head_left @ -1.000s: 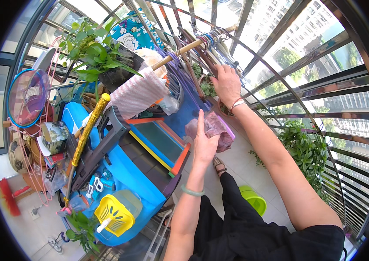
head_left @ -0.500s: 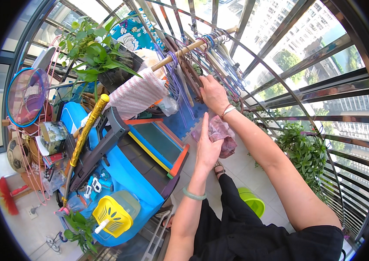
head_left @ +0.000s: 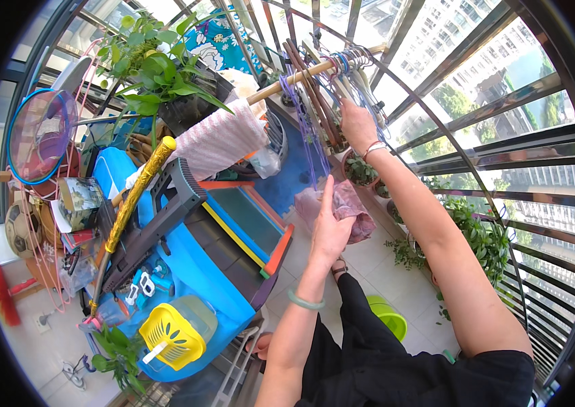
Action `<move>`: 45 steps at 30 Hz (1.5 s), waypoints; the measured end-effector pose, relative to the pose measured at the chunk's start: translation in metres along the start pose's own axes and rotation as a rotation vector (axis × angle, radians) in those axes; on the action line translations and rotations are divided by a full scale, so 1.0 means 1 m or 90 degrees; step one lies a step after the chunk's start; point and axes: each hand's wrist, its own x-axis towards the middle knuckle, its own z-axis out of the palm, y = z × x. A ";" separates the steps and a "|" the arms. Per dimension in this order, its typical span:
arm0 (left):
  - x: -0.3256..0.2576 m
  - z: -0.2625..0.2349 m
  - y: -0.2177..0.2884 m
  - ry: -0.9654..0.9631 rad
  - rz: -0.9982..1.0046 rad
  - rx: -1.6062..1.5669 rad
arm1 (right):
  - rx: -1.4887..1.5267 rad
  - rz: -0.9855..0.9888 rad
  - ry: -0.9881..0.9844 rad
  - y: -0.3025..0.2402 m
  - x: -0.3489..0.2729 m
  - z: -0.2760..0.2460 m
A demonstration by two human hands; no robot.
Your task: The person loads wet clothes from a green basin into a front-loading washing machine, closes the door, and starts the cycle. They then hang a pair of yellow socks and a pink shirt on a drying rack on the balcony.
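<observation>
My right hand (head_left: 358, 126) is raised at the row of clothes hangers (head_left: 369, 91), its fingers closed on the lower part of one or more of them. The hangers hang from a wooden pole (head_left: 287, 83); purple ones (head_left: 305, 125) and brown ones (head_left: 320, 102) are left of the hand. Lower down, my left hand (head_left: 330, 234) has its index finger stretched upward and its other fingers curled. A crumpled pink-purple cloth (head_left: 355, 207) hangs at this hand, apparently gripped in it, though the curled fingers are partly hidden.
A striped towel (head_left: 216, 146) drapes over the pole's near end. Left stands a blue-covered surface (head_left: 216, 288) with a toy gun (head_left: 158, 227), a gold staff (head_left: 131, 203) and a yellow basket (head_left: 173, 336). Potted plants (head_left: 360, 167) line the railing; a green basin (head_left: 387, 317) is on the floor.
My right hand has moved right and farther away, from beside the brown hangers to hangers farther along. My left hand with the cloth has shifted slightly right. The view has shifted a little.
</observation>
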 end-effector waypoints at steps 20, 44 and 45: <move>-0.005 -0.006 -0.008 -0.032 -0.008 0.033 | -0.165 -0.027 -0.011 0.001 0.010 0.004; -0.018 -0.007 -0.023 -0.017 0.010 0.028 | -0.045 -0.194 0.131 -0.028 -0.013 -0.020; -0.019 -0.007 -0.026 -0.017 0.001 0.027 | -0.033 -0.206 0.134 -0.030 -0.013 -0.022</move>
